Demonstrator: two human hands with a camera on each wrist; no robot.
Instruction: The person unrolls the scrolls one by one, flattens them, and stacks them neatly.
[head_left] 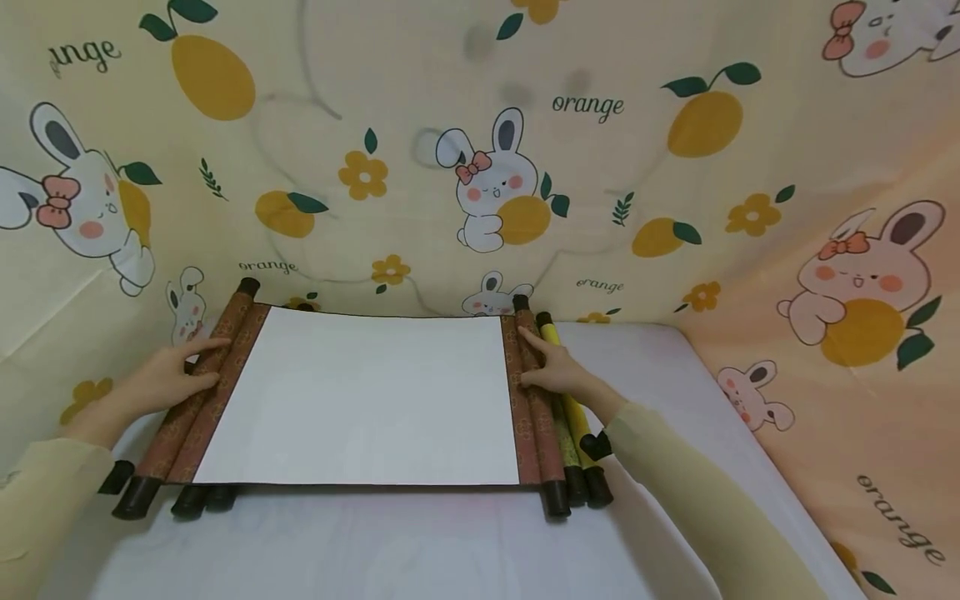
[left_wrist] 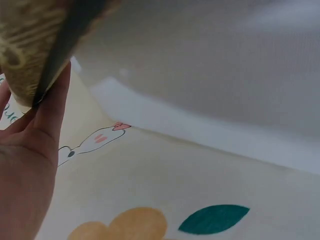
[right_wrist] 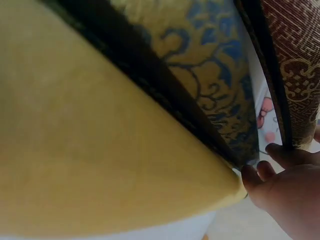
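Observation:
A hanging scroll with white paper and brown patterned borders is spread across the middle in the head view. My left hand grips its left roller, thumb and fingers on either side. In the left wrist view the left hand holds the patterned edge from below. My right hand holds the right roller, thumb and a finger reaching over it. In the right wrist view the right hand is at the end of a red-brown brocade roll.
Right of the scroll lie a yellow roll and a yellow-green patterned roll, both with black ends. More black roll ends stick out under the left side. A white-covered table lies beneath, with a printed rabbit-and-orange cloth behind.

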